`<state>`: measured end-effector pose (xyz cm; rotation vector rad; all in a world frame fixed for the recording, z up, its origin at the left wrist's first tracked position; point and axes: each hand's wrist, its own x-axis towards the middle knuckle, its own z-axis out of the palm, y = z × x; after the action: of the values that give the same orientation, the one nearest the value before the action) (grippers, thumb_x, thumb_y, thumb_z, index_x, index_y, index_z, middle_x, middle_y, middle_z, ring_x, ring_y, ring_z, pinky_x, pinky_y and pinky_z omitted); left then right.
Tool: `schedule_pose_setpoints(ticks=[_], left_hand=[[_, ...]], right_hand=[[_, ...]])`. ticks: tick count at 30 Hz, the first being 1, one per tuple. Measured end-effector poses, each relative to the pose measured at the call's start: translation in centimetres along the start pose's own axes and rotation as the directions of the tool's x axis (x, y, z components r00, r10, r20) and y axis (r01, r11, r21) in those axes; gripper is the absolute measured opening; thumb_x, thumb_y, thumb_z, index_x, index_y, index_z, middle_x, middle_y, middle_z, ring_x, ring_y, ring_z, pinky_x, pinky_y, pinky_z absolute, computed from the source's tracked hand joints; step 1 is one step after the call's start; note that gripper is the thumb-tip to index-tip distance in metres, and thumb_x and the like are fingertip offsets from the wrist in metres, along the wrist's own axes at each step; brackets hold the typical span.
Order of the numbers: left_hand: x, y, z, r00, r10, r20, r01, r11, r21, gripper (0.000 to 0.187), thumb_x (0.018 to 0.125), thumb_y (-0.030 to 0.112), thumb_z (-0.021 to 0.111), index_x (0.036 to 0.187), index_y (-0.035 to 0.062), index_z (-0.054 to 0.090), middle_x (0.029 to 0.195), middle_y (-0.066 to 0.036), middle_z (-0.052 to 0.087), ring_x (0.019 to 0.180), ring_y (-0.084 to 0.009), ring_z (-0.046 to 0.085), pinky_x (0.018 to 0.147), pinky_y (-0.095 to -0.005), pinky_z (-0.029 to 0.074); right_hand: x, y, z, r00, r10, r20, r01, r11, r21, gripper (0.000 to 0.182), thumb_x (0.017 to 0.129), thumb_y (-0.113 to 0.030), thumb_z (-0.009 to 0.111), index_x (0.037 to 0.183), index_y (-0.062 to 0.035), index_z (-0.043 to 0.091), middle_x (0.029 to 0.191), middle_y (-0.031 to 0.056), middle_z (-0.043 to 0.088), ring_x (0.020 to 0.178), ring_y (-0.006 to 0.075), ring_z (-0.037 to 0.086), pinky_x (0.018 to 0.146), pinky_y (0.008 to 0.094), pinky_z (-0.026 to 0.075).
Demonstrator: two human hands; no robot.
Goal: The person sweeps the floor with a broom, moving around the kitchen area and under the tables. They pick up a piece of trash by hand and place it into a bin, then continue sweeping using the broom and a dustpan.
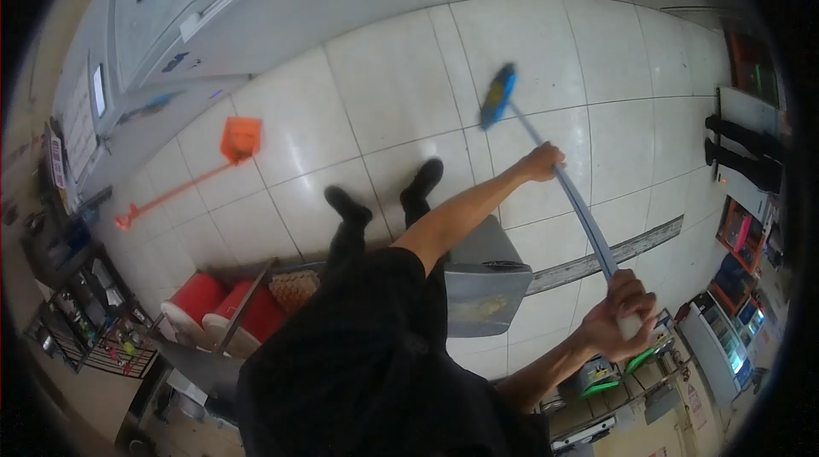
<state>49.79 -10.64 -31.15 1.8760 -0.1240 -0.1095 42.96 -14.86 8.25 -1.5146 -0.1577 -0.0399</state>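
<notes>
A broom with a blue bristle head (498, 97) rests on the tiled floor, its long grey handle (584, 214) slanting down to the right. My left hand (543, 163) is closed round the handle partway along it. Near the handle's pale top end, my right hand (623, 312) has its fingers wrapped round it. An orange dustpan (240, 139) lies on the floor at the left, apart from both hands, with its long orange handle (182, 193) stretching to the lower left.
White appliances (256, 22) line the top. A grey bin (486, 299) stands by my legs; red buckets (194, 296) are at the lower left. Another person's dark-clothed legs (749, 158) show at the right edge. A floor drain strip (610, 254) runs behind the broom handle.
</notes>
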Motion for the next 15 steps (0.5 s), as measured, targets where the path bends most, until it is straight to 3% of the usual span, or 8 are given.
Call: schedule_pose_setpoints(ticks=[4,6,9,10,11,13,14,15], left_hand=[[-5.0,8.7,-3.7,0.987,-0.063,-0.150,0.069,0.997,0.032,0.010,0.075,0.018,0.055,0.071,0.0090,0.054,0.076,-0.008,0.054,0.088,-0.0276,0.050,0.091,-0.0614,0.026],[-9.9,10.7,-5.1,0.981,-0.107,-0.160,0.123,0.988,0.090,0.007,0.073,0.016,0.056,0.072,0.0092,0.055,0.076,-0.009,0.054,0.087,-0.0272,0.051,0.096,-0.0624,0.020],[-19.4,7.8,-8.3,0.956,-0.275,-0.103,0.287,0.950,0.120,0.018,0.062,0.020,0.067,0.074,0.0097,0.058,0.077,-0.008,0.055,0.088,-0.0269,0.051,0.094,-0.0574,0.024],[-24.1,3.7,-7.7,0.903,-0.393,-0.175,0.400,0.916,0.007,0.025,0.058,0.021,0.071,0.079,0.0107,0.061,0.084,-0.009,0.057,0.090,-0.0281,0.052,0.093,-0.0540,0.027],[-28.7,1.4,-9.2,0.875,-0.412,-0.254,0.466,0.859,0.212,0.030,0.057,0.021,0.071,0.085,0.0122,0.063,0.092,-0.009,0.057,0.092,-0.0287,0.053,0.090,-0.0480,0.033],[-37.9,-6.4,-11.7,0.814,-0.451,-0.365,0.561,0.774,0.294,0.028,0.057,0.018,0.069,0.084,0.0133,0.062,0.093,-0.008,0.055,0.098,-0.0321,0.049,0.090,-0.0487,0.034],[-42.4,-12.1,-12.0,0.645,-0.638,-0.422,0.749,0.636,0.184,0.021,0.059,0.016,0.067,0.079,0.0140,0.059,0.092,-0.009,0.054,0.107,-0.0340,0.045,0.094,-0.0540,0.029],[-48.5,-20.9,-10.7,0.730,-0.404,-0.551,0.660,0.627,0.415,0.018,0.060,0.016,0.066,0.075,0.0136,0.057,0.091,-0.010,0.052,0.107,-0.0332,0.045,0.096,-0.0483,0.031]], right_hand=[[-2.2,-3.6,-2.3,0.968,-0.242,0.060,0.239,0.970,0.043,0.043,0.076,-0.047,0.039,0.054,-0.0103,0.030,0.044,-0.0002,0.020,0.042,0.0114,0.021,0.046,0.0289,0.019],[-2.2,-6.0,-4.8,0.988,-0.157,0.012,0.155,0.984,0.089,0.045,0.076,-0.049,0.039,0.053,-0.0110,0.031,0.043,-0.0001,0.021,0.041,0.0117,0.020,0.046,0.0289,0.018],[-2.4,-2.7,-8.0,0.957,0.284,0.059,-0.285,0.886,0.365,0.040,0.075,-0.044,0.042,0.054,-0.0107,0.034,0.045,0.0020,0.029,0.041,0.0116,0.027,0.043,0.0297,0.022],[-3.9,0.9,-7.5,0.968,0.249,0.006,-0.242,0.935,0.260,0.037,0.078,-0.040,0.037,0.057,-0.0095,0.039,0.048,0.0039,0.033,0.042,0.0131,0.028,0.044,0.0299,0.024],[-5.5,4.3,-5.0,0.935,0.318,0.158,-0.348,0.909,0.227,0.039,0.081,-0.039,0.032,0.060,-0.0080,0.042,0.051,0.0047,0.037,0.045,0.0149,0.030,0.046,0.0289,0.026],[-12.6,15.6,-3.8,0.887,0.298,0.353,-0.274,0.954,-0.118,0.012,0.082,-0.011,0.049,0.076,-0.0034,0.055,0.070,0.0061,0.052,0.069,0.0208,0.052,0.068,0.0378,0.047],[-15.9,18.1,-1.5,0.795,0.555,0.245,-0.523,0.832,-0.186,0.006,0.077,-0.001,0.056,0.082,-0.0024,0.058,0.080,0.0086,0.056,0.077,0.0222,0.055,0.074,0.0377,0.047],[-19.2,22.0,1.0,0.928,-0.029,0.371,0.226,0.835,-0.501,0.007,0.077,0.000,0.057,0.083,-0.0011,0.059,0.082,0.0118,0.059,0.081,0.0233,0.057,0.076,0.0362,0.046]])
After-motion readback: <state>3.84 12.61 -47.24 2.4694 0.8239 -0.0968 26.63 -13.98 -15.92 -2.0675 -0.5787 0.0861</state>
